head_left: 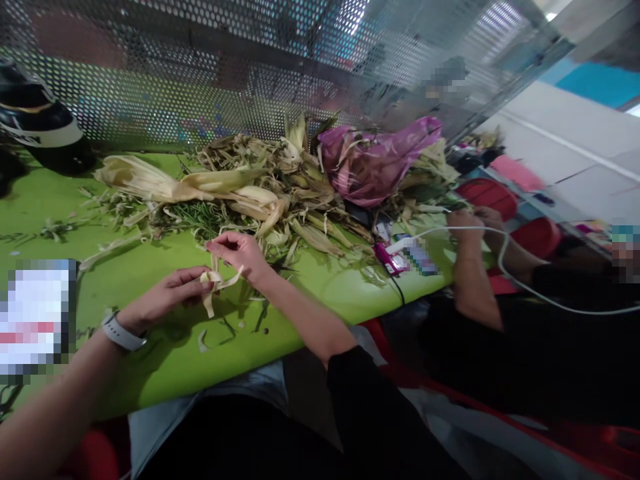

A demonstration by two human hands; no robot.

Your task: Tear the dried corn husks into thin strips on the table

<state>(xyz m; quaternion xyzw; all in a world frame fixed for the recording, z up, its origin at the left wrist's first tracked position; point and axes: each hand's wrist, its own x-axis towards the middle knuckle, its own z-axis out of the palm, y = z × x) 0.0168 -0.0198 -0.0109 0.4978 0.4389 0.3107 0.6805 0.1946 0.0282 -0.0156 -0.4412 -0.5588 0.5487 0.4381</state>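
Note:
My left hand (167, 298) and my right hand (240, 255) meet over the green table (165, 363), both pinching a pale strip of corn husk (216, 283). The strip is twisted between the fingertips and its ends hang down. My left wrist wears a white watch (121, 331). A big heap of dried corn husks (260, 190) lies just beyond my hands.
A pink plastic bag (373, 160) sits on the heap at the back right. A perforated metal screen (200, 73) stands behind the table. At the right another person's forearm (467, 267) rests by a white cable (505, 253). A dark helmet (37, 123) sits far left.

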